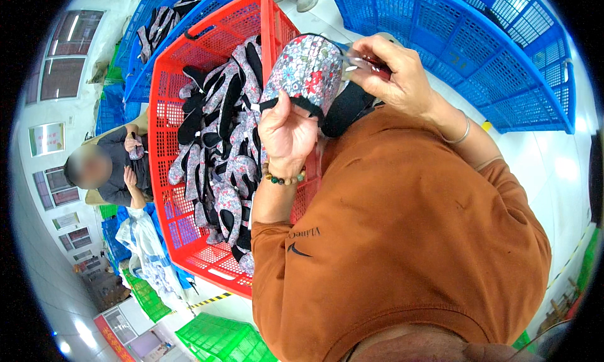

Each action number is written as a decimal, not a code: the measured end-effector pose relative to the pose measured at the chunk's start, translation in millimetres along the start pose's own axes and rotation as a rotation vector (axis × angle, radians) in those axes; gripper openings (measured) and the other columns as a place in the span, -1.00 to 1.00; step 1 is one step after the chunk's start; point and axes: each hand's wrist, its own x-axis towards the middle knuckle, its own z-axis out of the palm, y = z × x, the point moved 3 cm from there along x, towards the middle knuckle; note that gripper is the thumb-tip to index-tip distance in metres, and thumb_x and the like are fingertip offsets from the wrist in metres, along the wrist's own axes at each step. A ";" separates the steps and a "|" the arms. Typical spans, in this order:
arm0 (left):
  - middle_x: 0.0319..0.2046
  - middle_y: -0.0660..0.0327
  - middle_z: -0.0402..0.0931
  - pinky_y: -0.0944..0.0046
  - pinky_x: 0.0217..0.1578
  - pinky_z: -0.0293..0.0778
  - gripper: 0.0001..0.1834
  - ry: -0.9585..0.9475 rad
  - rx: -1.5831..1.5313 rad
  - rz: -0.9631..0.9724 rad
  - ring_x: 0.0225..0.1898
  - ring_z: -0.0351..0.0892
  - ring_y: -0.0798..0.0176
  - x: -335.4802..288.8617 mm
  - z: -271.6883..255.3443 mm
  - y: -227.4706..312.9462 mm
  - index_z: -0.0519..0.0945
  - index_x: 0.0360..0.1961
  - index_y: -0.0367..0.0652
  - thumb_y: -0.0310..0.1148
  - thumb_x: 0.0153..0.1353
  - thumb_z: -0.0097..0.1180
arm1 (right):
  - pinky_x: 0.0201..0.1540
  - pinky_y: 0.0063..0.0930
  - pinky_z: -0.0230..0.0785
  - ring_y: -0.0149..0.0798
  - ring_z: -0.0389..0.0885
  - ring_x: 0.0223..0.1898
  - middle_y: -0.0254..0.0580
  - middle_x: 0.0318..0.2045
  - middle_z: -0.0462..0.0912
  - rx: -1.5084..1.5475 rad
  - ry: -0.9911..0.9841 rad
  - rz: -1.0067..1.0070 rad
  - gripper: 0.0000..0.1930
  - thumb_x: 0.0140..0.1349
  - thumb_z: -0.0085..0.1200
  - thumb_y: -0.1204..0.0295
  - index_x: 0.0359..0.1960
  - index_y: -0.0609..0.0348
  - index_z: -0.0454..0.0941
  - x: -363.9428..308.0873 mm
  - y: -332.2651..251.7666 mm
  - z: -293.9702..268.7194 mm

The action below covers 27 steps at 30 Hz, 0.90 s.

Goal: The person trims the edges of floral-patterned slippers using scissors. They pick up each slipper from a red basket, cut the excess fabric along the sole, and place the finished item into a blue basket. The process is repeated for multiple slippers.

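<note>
A floral fabric slipper (pixel 308 72) with black edging is in my left hand (pixel 288 132), its thumb pressed on the near edge and its fingers mostly hidden behind. My right hand (pixel 399 72) is closed on a small shiny metal tool (pixel 357 62) with a dark reddish handle. The tool's tip is beside the slipper's right side; blur hides its exact kind. Below that hand, a black slipper sole (pixel 346 109) shows close to my brown shirt. To the left, a red plastic crate (pixel 165 120) holds many floral slippers (pixel 225 198) with black soles, piled loosely.
Large blue crates (pixel 434 41) stand on the right, and another blue crate (pixel 135 60) with slippers is at the upper left. Past the red crate a seated person (pixel 116 167) handles a small item. Green crates (pixel 220 337) and white plastic bags (pixel 148 242) lie lower left.
</note>
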 end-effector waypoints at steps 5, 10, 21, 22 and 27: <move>-0.43 0.07 0.54 0.29 -0.39 0.40 -0.84 -0.005 0.374 -0.068 -0.45 0.51 0.20 0.0 -11.1 -11.4 0.52 -0.32 -0.39 -0.48 0.15 -0.01 | -0.46 -0.46 0.34 -0.22 0.49 -0.54 -0.14 -0.56 0.49 -0.037 -0.047 0.079 -0.67 -0.02 0.19 0.24 -0.27 0.16 0.48 5.4 -2.6 -3.2; -0.50 0.07 0.53 0.29 -0.42 0.42 -0.87 0.047 0.523 -0.077 -0.49 0.51 0.22 0.2 -6.5 -11.2 0.54 -0.46 -0.39 -0.52 0.13 0.02 | -0.41 -0.51 0.34 -0.35 0.47 -0.50 -0.21 -0.53 0.50 0.136 -0.166 0.322 -0.60 0.04 0.16 0.10 -0.28 0.20 0.50 3.7 48.5 1.3; -0.46 0.05 0.55 0.33 -0.37 0.41 -0.84 0.089 0.527 0.001 -0.46 0.51 0.25 2.7 -28.7 -12.8 0.57 -0.44 -0.40 -0.49 0.15 0.03 | -0.38 -0.42 0.33 -0.11 0.48 -0.40 -0.11 -0.43 0.46 -0.091 -0.087 -0.072 -0.81 -0.03 0.12 0.47 -0.36 0.21 0.44 -7.9 20.8 21.1; -0.46 0.05 0.56 0.34 -0.38 0.40 -0.84 0.056 0.529 0.006 -0.45 0.52 0.25 1.5 -30.8 -13.2 0.57 -0.44 -0.40 -0.49 0.15 0.03 | -0.39 -0.41 0.33 -0.10 0.49 -0.41 -0.11 -0.43 0.46 -0.161 -0.060 -0.034 -0.83 -0.01 0.10 0.47 -0.36 0.22 0.44 -5.6 25.1 17.2; -0.45 0.05 0.55 0.33 -0.38 0.41 -0.84 0.046 0.470 0.006 -0.46 0.52 0.23 4.6 -29.0 -9.7 0.57 -0.43 -0.41 -0.49 0.16 0.01 | -0.45 -0.43 0.31 -0.16 0.46 -0.49 -0.12 -0.51 0.44 -0.171 0.033 0.047 -0.81 0.06 0.11 0.40 -0.39 0.26 0.44 -3.3 43.6 6.5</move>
